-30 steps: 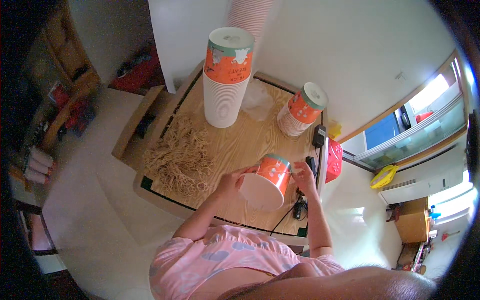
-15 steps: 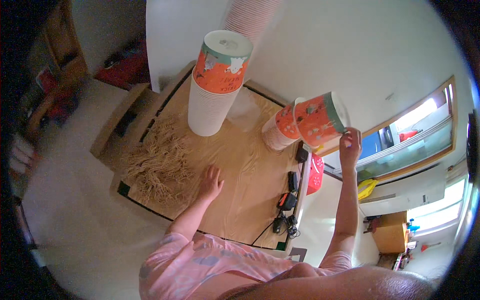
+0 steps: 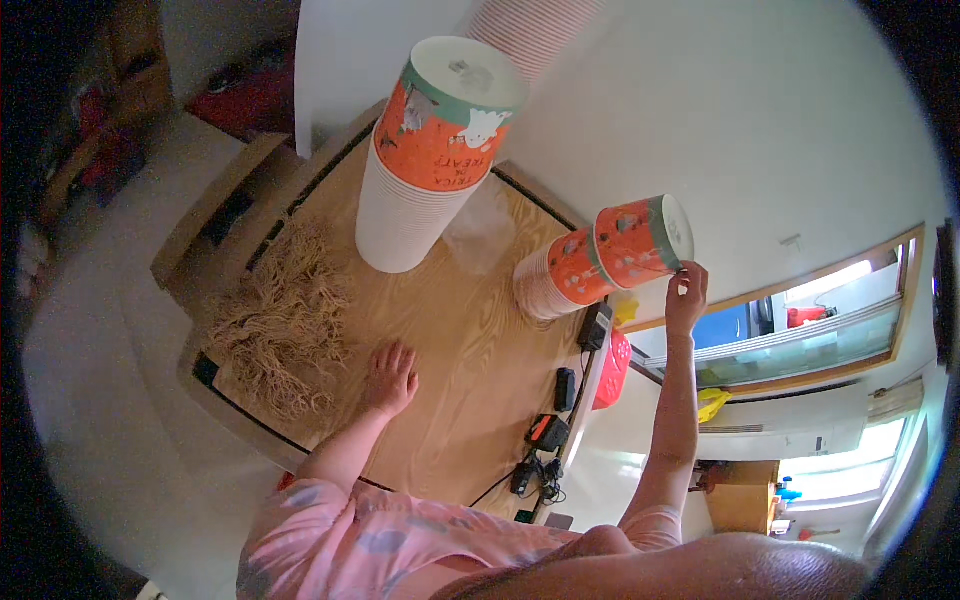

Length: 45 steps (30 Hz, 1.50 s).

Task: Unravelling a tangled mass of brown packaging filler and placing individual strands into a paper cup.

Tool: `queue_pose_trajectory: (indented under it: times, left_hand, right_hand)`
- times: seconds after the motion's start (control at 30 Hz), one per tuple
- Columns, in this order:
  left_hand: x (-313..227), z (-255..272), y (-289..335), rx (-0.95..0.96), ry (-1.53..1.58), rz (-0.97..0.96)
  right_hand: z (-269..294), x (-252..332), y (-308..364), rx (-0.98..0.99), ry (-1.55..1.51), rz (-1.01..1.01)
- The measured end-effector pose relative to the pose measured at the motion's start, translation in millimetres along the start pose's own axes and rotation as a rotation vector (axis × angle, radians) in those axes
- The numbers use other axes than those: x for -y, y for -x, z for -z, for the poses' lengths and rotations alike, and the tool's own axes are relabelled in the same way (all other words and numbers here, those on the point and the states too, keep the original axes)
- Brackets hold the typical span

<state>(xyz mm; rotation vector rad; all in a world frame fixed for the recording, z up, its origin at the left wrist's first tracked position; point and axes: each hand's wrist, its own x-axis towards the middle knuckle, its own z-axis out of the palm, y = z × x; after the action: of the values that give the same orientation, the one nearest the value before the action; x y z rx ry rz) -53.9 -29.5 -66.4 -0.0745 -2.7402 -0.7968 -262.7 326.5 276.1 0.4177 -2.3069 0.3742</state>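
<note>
My right hand (image 3: 687, 290) has its fingers closed at the edge of the green-banded base of an orange paper bucket (image 3: 636, 243). That bucket sits upside down over a shorter stack of nested paper buckets (image 3: 547, 284), whose white rims show below. On the wooden table (image 3: 460, 370), my left hand (image 3: 393, 378) rests palm down with its fingers stretched out, touching nothing else. Farther left and back rises a taller stack of nested white-rimmed buckets (image 3: 405, 215), topped by an upturned orange one with a green band.
A tangled heap of tan fibre (image 3: 275, 320) covers the table's left part. Black power adapters (image 3: 548, 432) and cords lie along the right edge, beside a red plastic basket (image 3: 612, 372). Another stack of pinkish rims (image 3: 535, 30) stands behind, by the white wall.
The orange bucket in my right hand has come down onto the shorter stack and lines up with it. My left hand stays on the table; the whole view has shifted a little.
</note>
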Motion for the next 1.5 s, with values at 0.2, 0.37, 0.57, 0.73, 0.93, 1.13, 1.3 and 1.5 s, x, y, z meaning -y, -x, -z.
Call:
queue_pose_trajectory:
  times: [0.2,0.37,0.57,0.73,0.93,1.13,1.3,1.5]
  left_hand:
    - [0.5,-1.7,-0.6,0.001,-0.011,-0.008]
    - [-2.0,4.2,-4.1,-0.014,0.004,-0.011]
    - [-2.4,5.4,-3.6,-0.008,-0.029,0.004]
    - [-1.7,9.3,-6.1,-0.028,-0.012,-0.015]
    - [-3.1,11.3,-7.3,-0.032,-0.024,-0.014]
    - [-4.1,16.5,-9.5,0.013,-0.022,-0.007]
    - [-4.6,16.6,-9.1,0.013,-0.032,-0.002]
    - [-5.0,15.1,-8.8,0.034,-0.011,0.0]
  right_hand:
    - [-20.4,1.9,10.5,0.023,-0.021,-0.026]
    - [-36.0,-7.1,21.4,-0.027,0.061,0.141]
    - [-46.0,-3.7,29.7,0.002,0.056,0.156]
    - [-50.7,-2.2,35.9,0.04,0.018,0.122]
    - [-55.3,-0.7,43.2,0.08,0.018,0.086]
    - [-59.0,2.6,47.9,0.095,-0.024,0.031]
    - [-63.1,2.0,54.3,0.11,0.021,0.059]
    - [-65.7,2.7,64.4,0.182,0.02,0.075]
